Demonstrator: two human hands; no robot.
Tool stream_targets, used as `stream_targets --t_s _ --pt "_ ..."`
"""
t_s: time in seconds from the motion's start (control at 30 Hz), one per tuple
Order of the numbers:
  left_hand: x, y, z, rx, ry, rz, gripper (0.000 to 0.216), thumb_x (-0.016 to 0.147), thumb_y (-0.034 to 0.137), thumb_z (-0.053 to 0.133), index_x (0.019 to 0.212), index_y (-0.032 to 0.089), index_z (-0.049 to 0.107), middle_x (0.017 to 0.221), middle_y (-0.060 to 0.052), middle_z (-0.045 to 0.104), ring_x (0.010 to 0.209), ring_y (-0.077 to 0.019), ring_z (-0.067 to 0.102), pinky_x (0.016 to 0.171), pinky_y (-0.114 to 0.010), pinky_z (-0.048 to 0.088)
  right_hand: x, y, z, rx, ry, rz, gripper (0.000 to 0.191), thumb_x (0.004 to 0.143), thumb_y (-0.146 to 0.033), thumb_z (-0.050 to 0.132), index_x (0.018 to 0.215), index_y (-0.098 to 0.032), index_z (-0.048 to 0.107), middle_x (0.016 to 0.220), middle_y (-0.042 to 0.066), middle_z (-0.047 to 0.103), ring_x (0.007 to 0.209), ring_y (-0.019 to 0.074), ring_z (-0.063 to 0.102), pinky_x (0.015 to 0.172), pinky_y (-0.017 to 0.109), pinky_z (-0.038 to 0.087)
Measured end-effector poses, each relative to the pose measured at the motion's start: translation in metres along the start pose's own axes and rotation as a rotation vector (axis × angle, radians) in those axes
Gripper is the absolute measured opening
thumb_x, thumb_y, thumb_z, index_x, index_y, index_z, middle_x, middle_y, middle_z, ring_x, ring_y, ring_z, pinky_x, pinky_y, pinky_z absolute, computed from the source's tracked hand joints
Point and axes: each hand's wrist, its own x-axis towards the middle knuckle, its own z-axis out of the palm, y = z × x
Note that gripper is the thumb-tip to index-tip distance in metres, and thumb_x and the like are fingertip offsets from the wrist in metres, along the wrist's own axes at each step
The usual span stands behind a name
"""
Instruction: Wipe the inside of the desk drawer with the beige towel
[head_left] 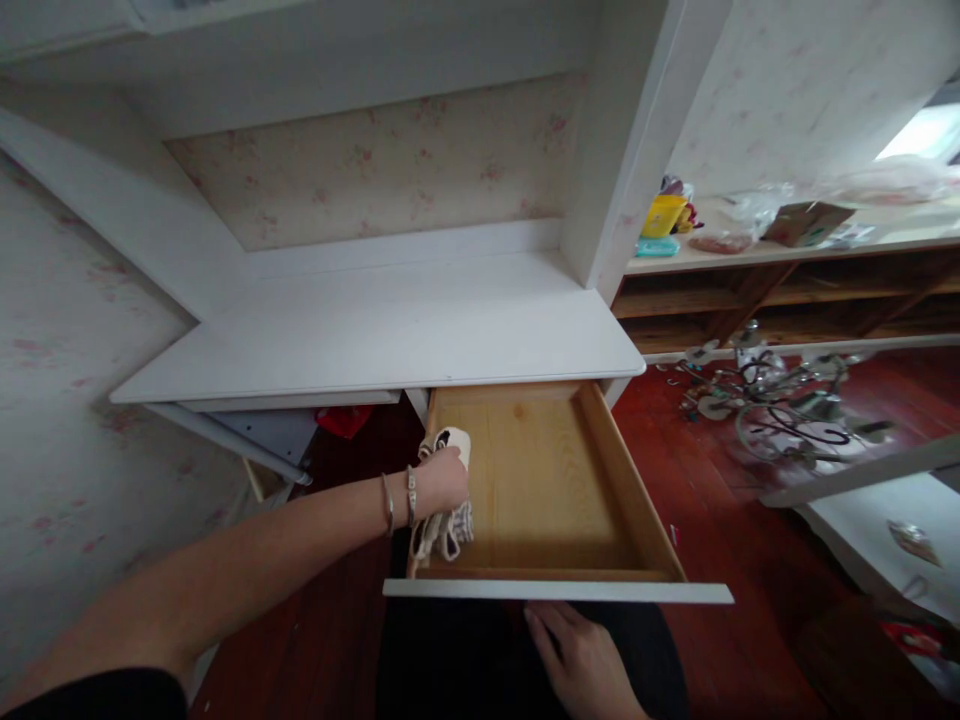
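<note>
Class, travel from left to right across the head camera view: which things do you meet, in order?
Red object under the desk, bracelets, left hand gripping a pale cloth, right hand beside the drawer front, yellow container, cardboard box.

Cream cloth [442, 535] with greyish stripes along the left edge of a white-fronted, pale-yellow drawer [540, 470], white desk [420, 325], cream wallpaper [375, 170] with pink flowers, dark-red floor [720, 545], silvery bracelets [412, 495]
</note>
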Motion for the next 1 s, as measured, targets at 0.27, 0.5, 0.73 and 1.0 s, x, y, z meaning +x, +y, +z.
stream_targets --t_s 0.27,0.5,0.73,1.0 --pt "0.02 -0.053 0.019 0.064 0.092 -0.102 0.019 0.081 0.009 0.061 0.066 0.014 0.07 0.067 -0.01 0.07 0.064 -0.0195 0.061 0.074 -0.038 0.039 0.001 0.013 0.008 -0.06 0.031 -0.077 0.037 0.102 -0.029 0.034 0.098 -0.026 0.07 0.094 0.003 0.075 0.082 0.0179 0.073 0.074 0.022 0.054" --pt "0.041 -0.1 0.022 0.092 0.186 -0.176 0.017 0.081 0.007 0.061 0.069 0.011 0.071 0.071 -0.013 0.07 0.078 -0.0223 0.062 0.085 -0.041 0.039 0.004 0.018 0.013 -0.094 0.063 -0.101 0.031 0.101 -0.026 0.039 0.096 -0.027 0.07 0.091 0.001 0.075 0.076 0.0156 0.073 0.066 0.019 0.052" --pt "0.037 -0.104 0.024 0.058 0.217 -0.175 0.016 0.08 0.005 0.062 0.068 0.013 0.069 0.073 -0.01 0.07 0.087 -0.0212 0.061 0.09 -0.038 0.039 0.004 0.017 0.011 -0.063 0.067 -0.103 0.033 0.102 -0.027 0.038 0.098 -0.026 0.07 0.093 0.001 0.075 0.079 0.0161 0.073 0.069 0.019 0.053" --pt "-0.003 -0.085 0.021 -0.012 0.362 -0.273 0.033 0.091 0.006 0.044 0.116 0.015 0.063 0.114 -0.014 0.067 0.115 -0.0226 0.056 0.097 -0.036 0.042 0.004 0.015 0.008 -0.055 0.076 -0.123 0.042 0.103 -0.03 0.03 0.096 -0.025 0.072 0.089 0.003 0.076 0.076 0.0177 0.074 0.067 0.022 0.054"
